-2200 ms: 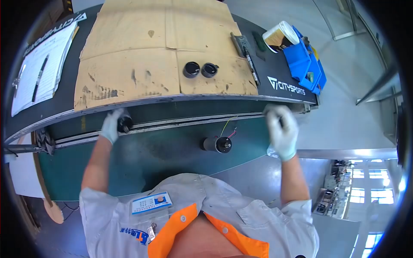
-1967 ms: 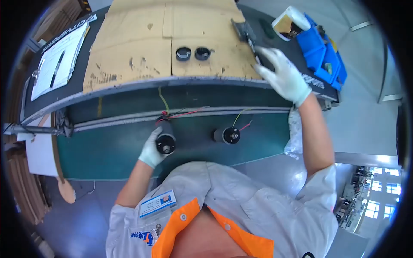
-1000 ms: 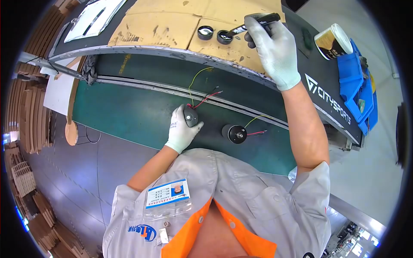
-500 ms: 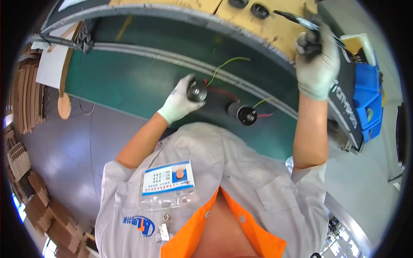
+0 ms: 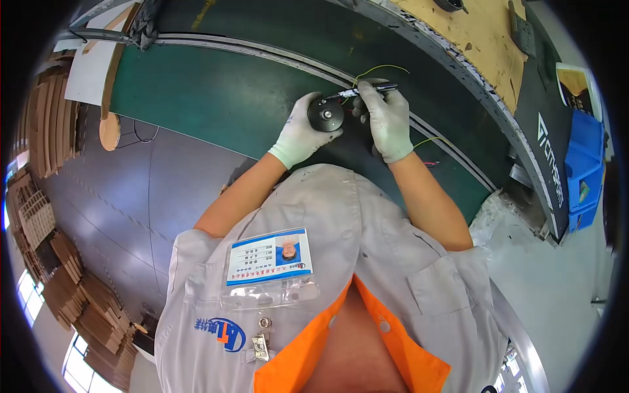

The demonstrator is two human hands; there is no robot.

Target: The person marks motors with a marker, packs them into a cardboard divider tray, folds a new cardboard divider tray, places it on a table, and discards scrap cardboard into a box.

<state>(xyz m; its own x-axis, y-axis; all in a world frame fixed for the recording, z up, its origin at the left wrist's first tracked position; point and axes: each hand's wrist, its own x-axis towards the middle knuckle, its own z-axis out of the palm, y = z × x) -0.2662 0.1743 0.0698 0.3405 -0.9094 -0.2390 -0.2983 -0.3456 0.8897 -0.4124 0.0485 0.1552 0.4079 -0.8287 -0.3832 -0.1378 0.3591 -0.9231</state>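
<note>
My left hand [image 5: 300,136], in a white glove, is closed around a black cylindrical motor [image 5: 325,118], its round end with a central shaft facing up. My gloved right hand [image 5: 392,124] pinches a marker pen [image 5: 352,92], whose tip is at the motor's upper edge; whether it touches cannot be made out. A yellow-green wire [image 5: 386,66] curves up behind the pen. Past my right wrist, another yellow-green wire [image 5: 429,140] and a pink-red wire end [image 5: 431,164] stick out; the body they belong to is mostly hidden by my hand and forearm.
A metal rail [image 5: 262,56] crosses the green work surface [image 5: 209,98]. Beyond it is a raised wooden board [image 5: 485,39] with a black round part [image 5: 451,4]. Blue bins [image 5: 583,164] stand at right, stacked cardboard [image 5: 49,124] at left.
My right hand has come down and left from above the wooden board, bringing the marker pen to the motor. My left hand still holds the motor, its end now turned more upward.
</note>
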